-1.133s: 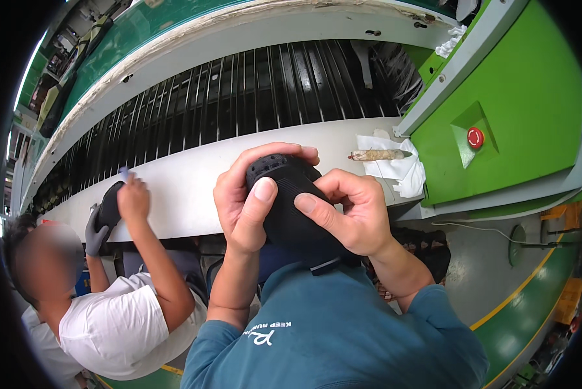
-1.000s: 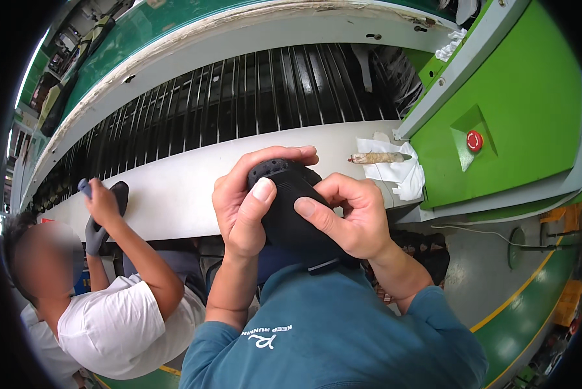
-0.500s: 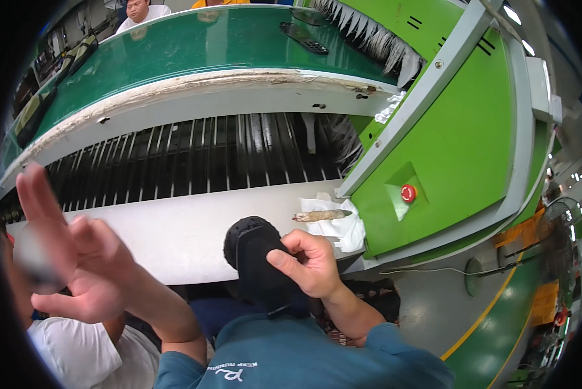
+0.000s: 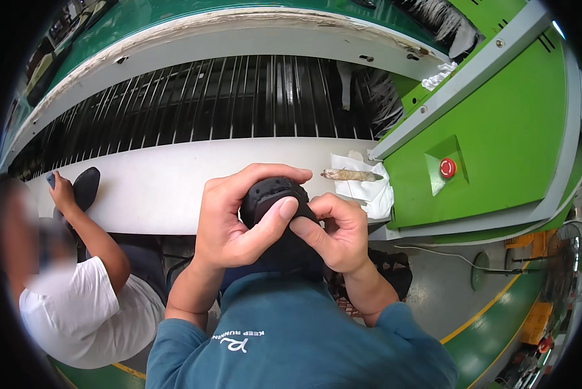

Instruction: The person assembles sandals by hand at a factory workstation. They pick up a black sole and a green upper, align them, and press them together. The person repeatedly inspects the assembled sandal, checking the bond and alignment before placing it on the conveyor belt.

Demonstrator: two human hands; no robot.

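Close in front of my chest is a black shoe [image 4: 271, 190], its rounded, ridged end upward. My left hand [image 4: 234, 217] wraps round its left side, fingers over the top and thumb pressed on the near face. From the right, my right hand [image 4: 340, 235] grips its edge with a bent thumb and forefinger. The two thumbs nearly meet on the dark surface. The shoe's lower part blends into shadow, and my fingers hide some of its far side.
A white ledge [image 4: 155, 194] runs before metal rollers [image 4: 194, 97]. A tape-wrapped stick [image 4: 352, 175] lies on white cloth [image 4: 383, 198] beside a green machine panel [image 4: 498, 142] with a red button [image 4: 448, 168]. At left, a person's hand [image 4: 61, 192] is near a black shoe-like piece [image 4: 86, 187].
My left hand has come in from the far left and closed on the shoe. My right hand has moved slightly right and up. The view has tilted down, bringing the neighbour's arm into sight.
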